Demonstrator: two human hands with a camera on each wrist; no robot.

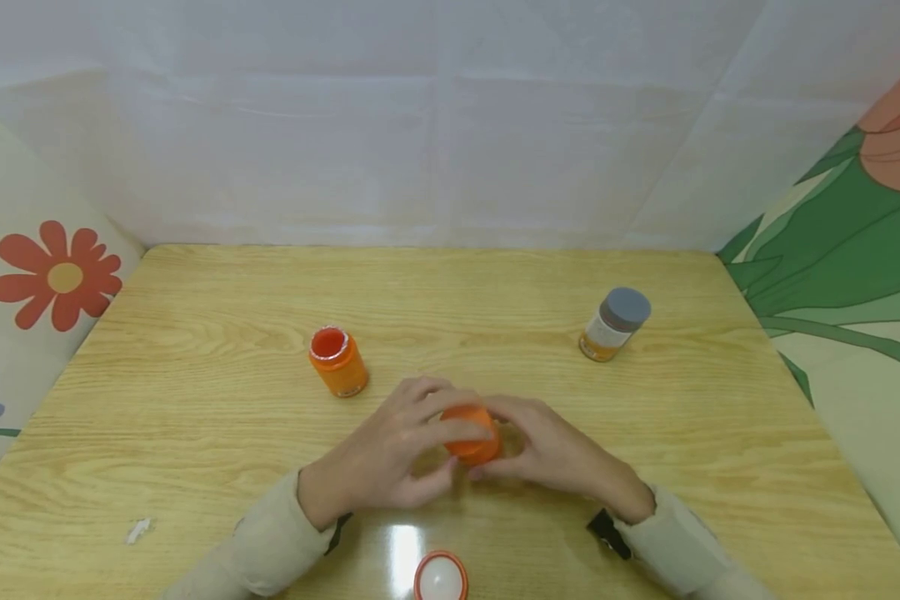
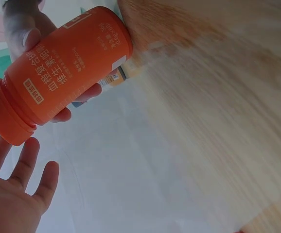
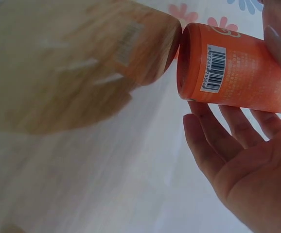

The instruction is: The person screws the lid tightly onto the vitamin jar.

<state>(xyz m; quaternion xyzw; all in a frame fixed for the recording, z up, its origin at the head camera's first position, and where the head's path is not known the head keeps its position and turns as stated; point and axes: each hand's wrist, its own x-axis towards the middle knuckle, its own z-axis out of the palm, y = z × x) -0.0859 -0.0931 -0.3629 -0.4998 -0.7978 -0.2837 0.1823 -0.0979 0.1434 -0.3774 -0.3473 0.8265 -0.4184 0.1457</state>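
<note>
An orange plastic bottle with white lettering stands tilted between my two hands, its base at the table. My left hand reaches over the top and holds the orange cap with its fingers spread around it. In the left wrist view the cap sits on the bottle's neck, with a narrow gap of thread visible below it. My right hand grips the bottle's body from the right. The right wrist view shows a barcode label near the base, with the right fingers under the side.
A second orange bottle, its mouth uncovered, stands left of my hands. To the back right is a jar with a grey lid. An orange-rimmed lid with a white inside lies face up at the table's front edge.
</note>
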